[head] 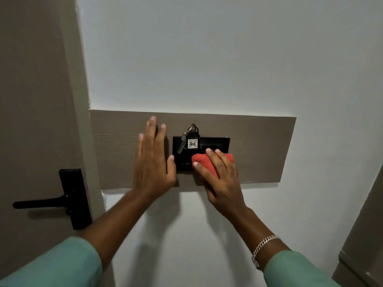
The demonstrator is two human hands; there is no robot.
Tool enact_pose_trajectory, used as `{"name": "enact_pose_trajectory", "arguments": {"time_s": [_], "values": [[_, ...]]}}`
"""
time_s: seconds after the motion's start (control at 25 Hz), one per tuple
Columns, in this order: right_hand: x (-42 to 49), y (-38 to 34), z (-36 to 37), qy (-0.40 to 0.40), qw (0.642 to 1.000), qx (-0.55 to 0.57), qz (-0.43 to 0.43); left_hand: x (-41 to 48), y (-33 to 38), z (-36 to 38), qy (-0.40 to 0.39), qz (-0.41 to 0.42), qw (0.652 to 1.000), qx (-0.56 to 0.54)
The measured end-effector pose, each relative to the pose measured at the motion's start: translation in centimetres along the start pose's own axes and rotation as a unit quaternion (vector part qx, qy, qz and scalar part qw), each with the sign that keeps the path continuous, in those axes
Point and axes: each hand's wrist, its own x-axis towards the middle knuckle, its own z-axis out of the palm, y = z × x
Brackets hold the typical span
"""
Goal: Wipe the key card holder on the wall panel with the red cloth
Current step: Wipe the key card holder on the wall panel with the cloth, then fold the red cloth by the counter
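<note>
1. Key card holder [201, 154]: mid wall panel [259, 146], tag slotted in.
2. Right hand [219, 172] clamps red cloth [209, 162] against holder's lower face, wiping.
3. Left hand [151, 160], fingers spread, flat beside holder, likely bracing.

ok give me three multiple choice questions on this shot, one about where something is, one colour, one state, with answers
1. Where does the left hand rest?
A. on the door handle
B. flat on the wall panel, left of the key card holder
C. on the keys

2. What colour is the cloth?
A. blue
B. white
C. red

3. What is the right hand doing?
A. pressing the cloth on the holder
B. hanging empty
C. pulling the tag out

Answers: 1 B, its open palm lies on the panel beside the holder. 2 C, it is plainly red. 3 A, its fingers grip the cloth against the holder's lower part.
</note>
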Motion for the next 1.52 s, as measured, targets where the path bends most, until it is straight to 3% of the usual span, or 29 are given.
{"name": "enact_pose_trajectory", "arguments": {"time_s": [0.08, 0.12, 0.2, 0.28, 0.4, 0.44, 0.56, 0.68, 0.84, 1.04, 1.08, 1.24, 1.4, 1.52], "values": [[-0.6, 0.1, -1.3, 0.003, 0.998, 0.058, 0.023, -3.3, 3.5, 0.5, 0.058, -0.030, 0.990, -0.124], [-1.2, 0.1, -2.0, 0.006, 0.995, 0.097, 0.027, -4.6, 5.5, 0.9, 0.045, -0.058, 0.975, -0.210], [-2.9, 0.5, -3.8, 0.000, 0.985, 0.170, 0.036, -5.8, 9.9, 1.7, -0.065, -0.178, 0.895, -0.403], [-4.6, 1.4, -6.1, -0.010, 0.973, 0.215, 0.079, -6.1, 12.6, 3.8, -0.143, -0.274, 0.810, -0.499], [-8.4, 5.2, -10.2, -0.056, 0.951, 0.239, 0.190, -6.6, 16.6, 8.0, -0.208, -0.330, 0.737, -0.552], [-9.6, 6.3, -11.5, -0.069, 0.927, 0.274, 0.245, -6.9, 17.7, 9.2, -0.222, -0.346, 0.716, -0.564], [-14.6, 11.3, -15.9, -0.013, 0.805, 0.387, 0.450, -8.8, 23.6, 14.0, -0.269, -0.349, 0.673, -0.594], [-20.6, 18.3, -19.5, 0.010, 0.694, 0.411, 0.591, -11.2, 30.8, 19.6, -0.322, -0.358, 0.641, -0.597], [-29.2, 26.2, -23.6, 0.021, 0.653, 0.352, 0.670, -15.0, 40.6, 27.3, -0.376, -0.415, 0.588, -0.584], [-37.7, 35.0, -27.0, -0.039, 0.641, 0.255, 0.723, -20.2, 49.9, 35.6, -0.455, -0.513, 0.477, -0.549], [-39.3, 36.8, -27.1, -0.052, 0.631, 0.243, 0.734, -21.5, 51.3, 37.3, -0.483, -0.518, 0.473, -0.525], [-44.5, 41.8, -25.7, -0.104, 0.609, 0.216, 0.756, -25.4, 54.4, 41.9, -0.522, -0.508, 0.538, -0.425], [-48.1, 45.3, -22.9, -0.140, 0.639, 0.136, 0.744, -28.3, 55.7, 45.3, -0.518, -0.536, 0.521, -0.416], [-49.5, 46.8, -20.8, -0.202, 0.667, 0.074, 0.713, -29.5, 56.6, 46.7, -0.501, -0.492, 0.598, -0.387]]}}
